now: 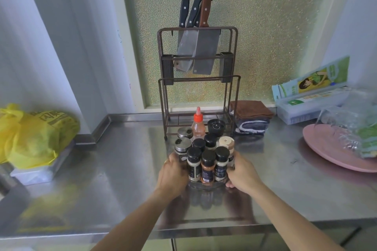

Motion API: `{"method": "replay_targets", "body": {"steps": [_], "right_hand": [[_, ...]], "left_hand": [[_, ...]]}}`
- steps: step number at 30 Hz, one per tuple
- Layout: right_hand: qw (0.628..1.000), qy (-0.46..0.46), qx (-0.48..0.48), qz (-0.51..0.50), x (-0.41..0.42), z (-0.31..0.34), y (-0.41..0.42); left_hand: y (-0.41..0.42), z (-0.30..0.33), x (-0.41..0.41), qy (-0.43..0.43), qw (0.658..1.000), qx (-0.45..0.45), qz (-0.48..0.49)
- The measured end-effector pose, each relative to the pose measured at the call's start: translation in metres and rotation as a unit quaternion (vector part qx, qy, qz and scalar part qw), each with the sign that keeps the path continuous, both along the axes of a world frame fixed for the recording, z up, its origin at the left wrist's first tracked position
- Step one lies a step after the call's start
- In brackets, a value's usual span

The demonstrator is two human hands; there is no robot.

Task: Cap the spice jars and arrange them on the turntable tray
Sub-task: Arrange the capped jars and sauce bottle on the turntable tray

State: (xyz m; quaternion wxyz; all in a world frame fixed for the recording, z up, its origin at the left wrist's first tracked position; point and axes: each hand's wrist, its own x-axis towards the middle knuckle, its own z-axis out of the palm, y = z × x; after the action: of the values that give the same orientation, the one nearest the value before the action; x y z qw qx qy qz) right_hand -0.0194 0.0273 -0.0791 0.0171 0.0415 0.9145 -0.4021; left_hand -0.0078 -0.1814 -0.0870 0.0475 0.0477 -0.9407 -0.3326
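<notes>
A clear round turntable tray (206, 186) sits on the steel counter, packed with several capped spice jars. At the front stand black-capped jars, the middle one holding orange spice (208, 167). Silver-lidded shakers (183, 144) are at the left, a wooden-topped jar (226, 142) at the right, a black grinder (216, 127) and an orange-capped squeeze bottle (198, 125) at the back. My left hand (173, 175) grips the tray's left side and my right hand (241, 175) grips its right side.
A wire rack (197, 79) with cleavers and knives stands right behind the tray. Folded cloths (251, 117) lie to its right, then a pink plate (334, 149) with plastic bags and a film box. A yellow bag (34, 136) rests on a container at the left.
</notes>
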Motion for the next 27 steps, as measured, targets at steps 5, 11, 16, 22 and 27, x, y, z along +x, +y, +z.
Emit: {"method": "replay_targets", "body": {"steps": [5, 11, 16, 22, 27], "right_hand": [[1.0, 0.018, 0.003, -0.003, -0.001, -0.002, -0.001], [1.0, 0.021, 0.006, 0.008, 0.003, -0.006, -0.011], [0.998, 0.045, 0.007, 0.032, 0.006, -0.005, -0.044], [0.994, 0.066, -0.01, 0.089, -0.01, 0.001, -0.112], [0.989, 0.066, -0.012, 0.133, -0.042, 0.0, -0.179]], "left_hand": [[-0.002, -0.001, -0.003, 0.017, 1.0, 0.012, 0.01], [-0.016, 0.0, 0.002, 0.047, 0.998, 0.028, 0.007], [-0.052, 0.004, 0.013, 0.068, 0.997, 0.031, 0.035], [-0.123, 0.022, 0.025, 0.076, 0.992, 0.031, 0.093], [-0.187, 0.03, 0.019, 0.085, 0.986, 0.033, 0.139]]}}
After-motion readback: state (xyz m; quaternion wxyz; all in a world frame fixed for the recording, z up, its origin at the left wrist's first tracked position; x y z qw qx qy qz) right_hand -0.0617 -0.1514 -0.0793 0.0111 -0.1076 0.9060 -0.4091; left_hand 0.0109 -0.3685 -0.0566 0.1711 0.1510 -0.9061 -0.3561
